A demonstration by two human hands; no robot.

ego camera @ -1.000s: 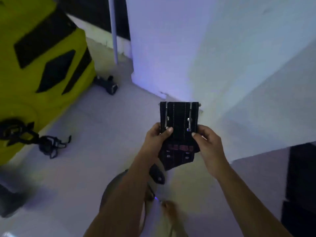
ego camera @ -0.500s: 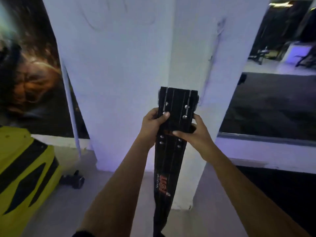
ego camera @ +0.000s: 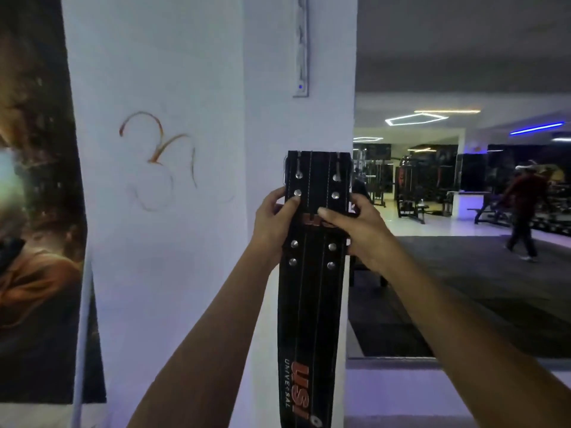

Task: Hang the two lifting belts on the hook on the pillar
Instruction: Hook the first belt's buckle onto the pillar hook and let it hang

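A black lifting belt point(ego camera: 310, 304) with metal rivets and orange lettering hangs straight down in front of the white pillar point(ego camera: 185, 211). My left hand point(ego camera: 273, 223) grips its left edge near the buckle end. My right hand point(ego camera: 355, 233) grips the right edge, with fingers laid across the front. The buckle end stands upright at about mid-height of the pillar. A white hook rail point(ego camera: 301, 47) is fixed on the pillar face above the belt, running up out of the top of the frame. I see only one belt clearly; a second may lie behind it.
A dark mural point(ego camera: 34, 211) covers the wall at left, with a thin white pipe point(ego camera: 82, 335) beside it. To the right opens a gym floor with dark mats point(ego camera: 463, 288), machines and benches point(ego camera: 414, 186), and a person point(ego camera: 522, 211) walking far off.
The view has swung up from the floor to the pillar. Both hands have lifted the belt higher along the pillar, and the hook rail has come into sight above it.
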